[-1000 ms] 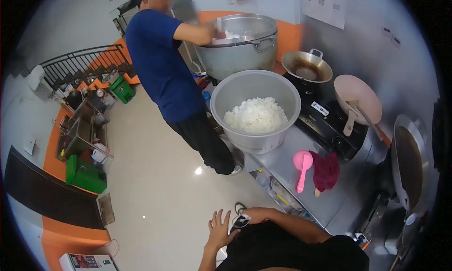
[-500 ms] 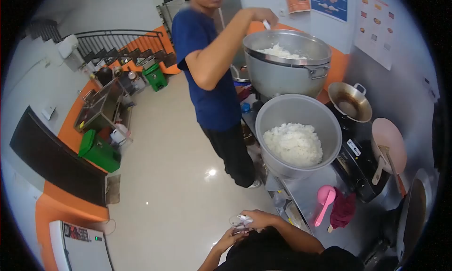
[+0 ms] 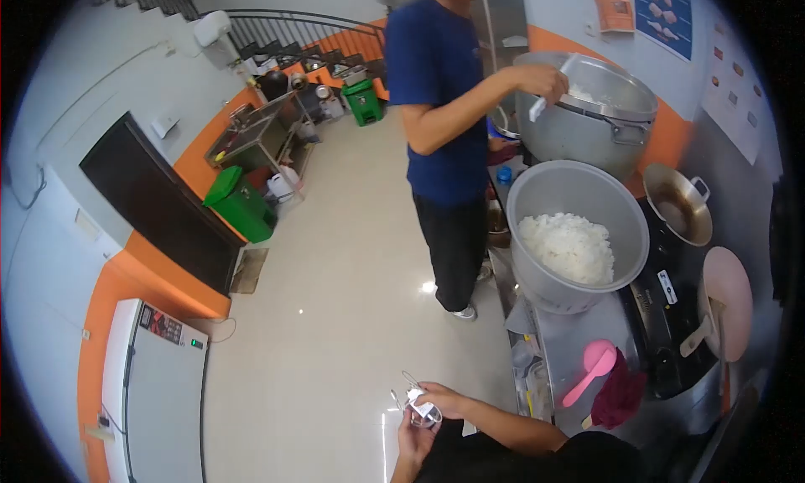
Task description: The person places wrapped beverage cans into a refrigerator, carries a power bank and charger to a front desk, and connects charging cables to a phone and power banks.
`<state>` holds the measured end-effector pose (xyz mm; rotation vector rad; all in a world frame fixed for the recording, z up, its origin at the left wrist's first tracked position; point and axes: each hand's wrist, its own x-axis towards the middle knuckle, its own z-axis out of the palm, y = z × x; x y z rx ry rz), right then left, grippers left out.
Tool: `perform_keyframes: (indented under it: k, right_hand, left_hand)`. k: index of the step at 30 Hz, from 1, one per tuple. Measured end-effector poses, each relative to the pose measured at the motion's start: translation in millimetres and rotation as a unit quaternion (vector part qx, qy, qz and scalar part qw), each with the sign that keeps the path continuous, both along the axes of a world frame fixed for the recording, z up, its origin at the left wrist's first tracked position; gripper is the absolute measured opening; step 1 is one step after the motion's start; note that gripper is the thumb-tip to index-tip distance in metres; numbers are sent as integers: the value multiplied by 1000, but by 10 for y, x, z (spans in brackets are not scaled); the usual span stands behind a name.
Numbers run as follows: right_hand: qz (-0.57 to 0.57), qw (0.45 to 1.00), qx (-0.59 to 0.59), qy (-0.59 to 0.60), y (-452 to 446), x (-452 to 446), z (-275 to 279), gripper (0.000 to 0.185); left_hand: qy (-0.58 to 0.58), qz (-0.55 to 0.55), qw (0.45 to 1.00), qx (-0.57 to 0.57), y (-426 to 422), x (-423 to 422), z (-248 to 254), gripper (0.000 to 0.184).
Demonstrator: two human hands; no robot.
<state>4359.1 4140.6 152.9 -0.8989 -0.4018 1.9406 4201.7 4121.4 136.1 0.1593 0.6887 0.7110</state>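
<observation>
White block with a thin looped cable (image 3: 421, 405) sits between the person's two hands, low in the view and above the pale shiny floor (image 3: 335, 349). The left hand (image 3: 417, 439) curls its fingers around it from below, while the right hand (image 3: 444, 399) grips it from the other side with thumb and fingers; part of the cable loops out past the fingertips.

To the right, on a stainless-steel bench (image 3: 570, 332), a pink plastic scoop (image 3: 598, 359) lies just beside a crumpled maroon cloth (image 3: 619, 391). Farther along stands a deep round grey pot (image 3: 579, 189) with a mound of white rice (image 3: 570, 248) inside, next to a black gas stove (image 3: 671, 357).

Behind that pot is a larger silver metal pot (image 3: 570, 135), also containing rice. A co-worker in a dark blue T-shirt (image 3: 449, 131) stands beside it, one hand (image 3: 549, 82) closed on a white utensil (image 3: 538, 107) at the rim.

Well beyond, a green lidded bin (image 3: 363, 101) stands near a staircase with black railings (image 3: 293, 30).
</observation>
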Motion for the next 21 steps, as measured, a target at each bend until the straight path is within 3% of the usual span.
perform_keyframes:
  k: [3, 6, 7, 10, 11, 14, 21]
  right_hand:
    - [43, 995, -71, 56, -195, -380, -139, 25]
    - [112, 987, -92, 69, -364, -649, -211, 26]
    - [114, 985, -90, 91, -410, -762, -302, 27]
    - [109, 981, -92, 135, -507, -1090, -612, 29]
    - [104, 981, -90, 135, -512, -1193, -621, 28]
    - [130, 981, -52, 134, -552, -1597, -295, 31]
    - [215, 929, -34, 299, -780, -2708, -425, 45]
  left_hand:
    - [86, 84, 993, 9, -308, -171, 180, 30]
    - [-21, 128, 990, 54, -451, -722, -620, 28]
    - [54, 173, 983, 31, -488, -719, -450, 21]
    - [119, 159, 977, 82, -542, -1094, -413, 18]
    - [173, 195, 961, 93, -574, -1081, 168, 15]
    - [216, 152, 941, 211, -635, -1665, 183, 11]
    - [148, 181, 947, 220, -931, -2803, 503, 17]
